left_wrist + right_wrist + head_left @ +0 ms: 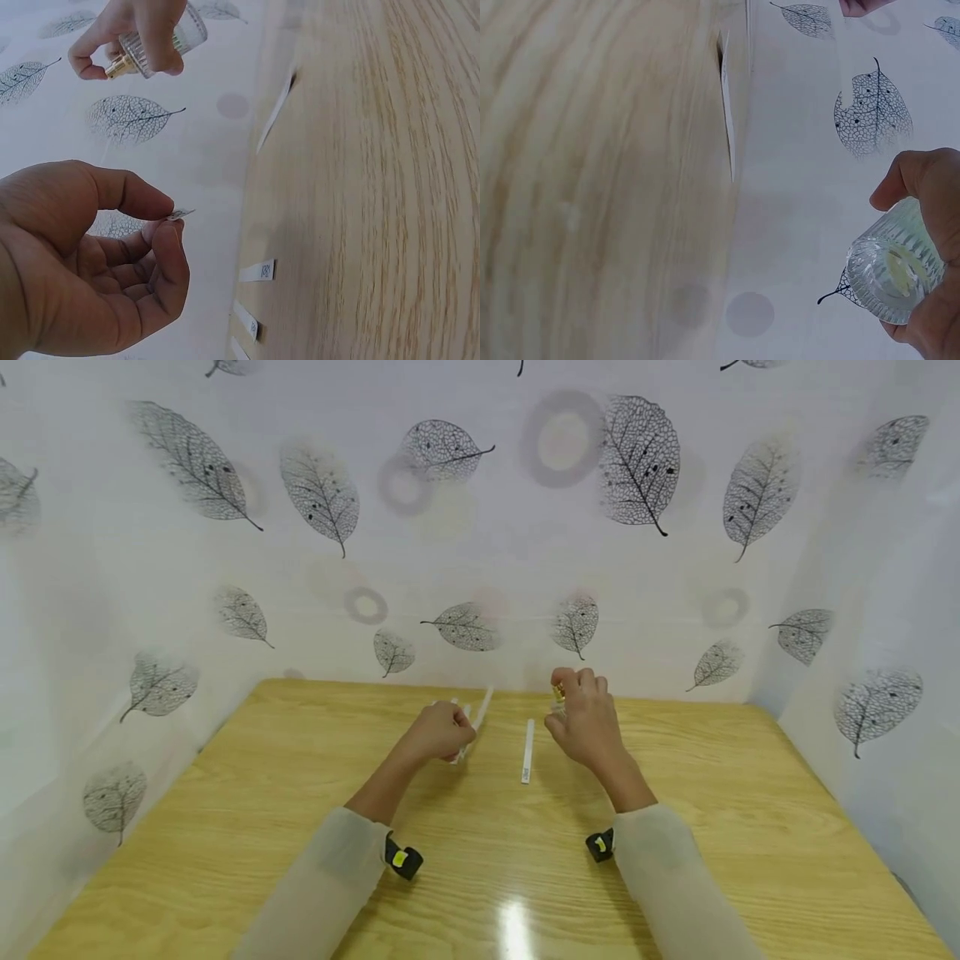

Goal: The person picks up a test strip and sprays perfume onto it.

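Observation:
My left hand (441,732) pinches a white paper test strip (484,706) between thumb and fingertips; its far end slants up and away. In the left wrist view, dark print shows on the near end of that strip (180,214). My right hand (588,718) grips a ribbed clear glass perfume bottle (896,262), raised above the table. Its gold spray top (120,67) has a fingertip on it and points toward the left hand's side. A second paper strip (528,752), printed at its near end, lies on the table between the hands.
Several more printed strips (259,271) lie on the wood-grain table (675,860) below the left hand, partly hidden by it in the head view. A pale curtain (480,543) with leaf prints stands behind the table's back edge and along both sides.

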The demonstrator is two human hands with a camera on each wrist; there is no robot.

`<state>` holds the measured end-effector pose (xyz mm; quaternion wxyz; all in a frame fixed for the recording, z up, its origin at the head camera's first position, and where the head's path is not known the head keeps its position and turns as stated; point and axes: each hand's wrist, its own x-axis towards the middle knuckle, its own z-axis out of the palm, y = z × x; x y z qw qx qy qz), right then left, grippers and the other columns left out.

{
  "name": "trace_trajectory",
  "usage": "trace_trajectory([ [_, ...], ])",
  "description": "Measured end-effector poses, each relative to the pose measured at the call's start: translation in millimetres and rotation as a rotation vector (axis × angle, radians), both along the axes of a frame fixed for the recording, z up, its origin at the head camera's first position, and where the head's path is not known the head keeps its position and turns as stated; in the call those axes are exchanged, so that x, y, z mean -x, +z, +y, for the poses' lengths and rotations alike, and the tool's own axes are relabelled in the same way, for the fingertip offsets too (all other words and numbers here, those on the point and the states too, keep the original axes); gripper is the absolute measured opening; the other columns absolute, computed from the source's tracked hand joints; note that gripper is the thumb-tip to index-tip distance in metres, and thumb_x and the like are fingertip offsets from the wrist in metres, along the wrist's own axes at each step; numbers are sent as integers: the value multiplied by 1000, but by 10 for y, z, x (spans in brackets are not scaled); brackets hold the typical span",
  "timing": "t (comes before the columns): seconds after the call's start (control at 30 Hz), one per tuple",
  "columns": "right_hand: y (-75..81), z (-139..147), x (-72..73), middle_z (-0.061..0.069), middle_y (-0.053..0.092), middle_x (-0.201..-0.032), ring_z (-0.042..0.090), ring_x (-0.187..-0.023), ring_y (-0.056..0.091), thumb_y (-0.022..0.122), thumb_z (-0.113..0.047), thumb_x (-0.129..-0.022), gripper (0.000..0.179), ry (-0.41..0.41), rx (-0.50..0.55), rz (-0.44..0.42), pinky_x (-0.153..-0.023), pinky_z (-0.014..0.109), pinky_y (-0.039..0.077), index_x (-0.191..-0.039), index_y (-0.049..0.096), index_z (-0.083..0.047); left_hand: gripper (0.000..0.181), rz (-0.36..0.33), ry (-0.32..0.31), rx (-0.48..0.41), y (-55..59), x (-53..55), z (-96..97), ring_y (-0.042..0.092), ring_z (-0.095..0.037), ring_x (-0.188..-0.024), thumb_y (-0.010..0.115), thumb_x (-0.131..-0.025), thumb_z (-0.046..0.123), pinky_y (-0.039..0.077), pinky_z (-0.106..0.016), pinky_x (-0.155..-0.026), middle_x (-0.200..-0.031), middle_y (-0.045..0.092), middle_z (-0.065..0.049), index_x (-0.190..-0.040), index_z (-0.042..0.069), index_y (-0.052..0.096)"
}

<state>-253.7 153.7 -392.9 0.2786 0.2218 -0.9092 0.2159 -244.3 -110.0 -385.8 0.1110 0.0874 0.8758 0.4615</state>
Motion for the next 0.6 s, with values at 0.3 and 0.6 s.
trace_trajectory([
  [0.3, 24, 29, 116, 18, 50, -102, 32, -75, 39, 69, -4, -82, 51, 32, -147, 38, -59, 41, 34, -124, 43, -16, 9, 21, -34, 14, 0, -9, 67, 49, -12, -47, 60, -91, 9, 50, -28, -53, -57, 55, -2, -92, 4, 67],
  [0.6, 144, 9, 160, 16, 48, -104, 34, -82, 41, 69, -5, -82, 51, 43, -243, 13, -62, 42, 37, -124, 42, -18, 11, -62, -113, -82, 20, -48, 141, 40, -13, -52, 57, -94, 8, 43, -28, -55, -61, 51, -2, -87, 3, 63],
])
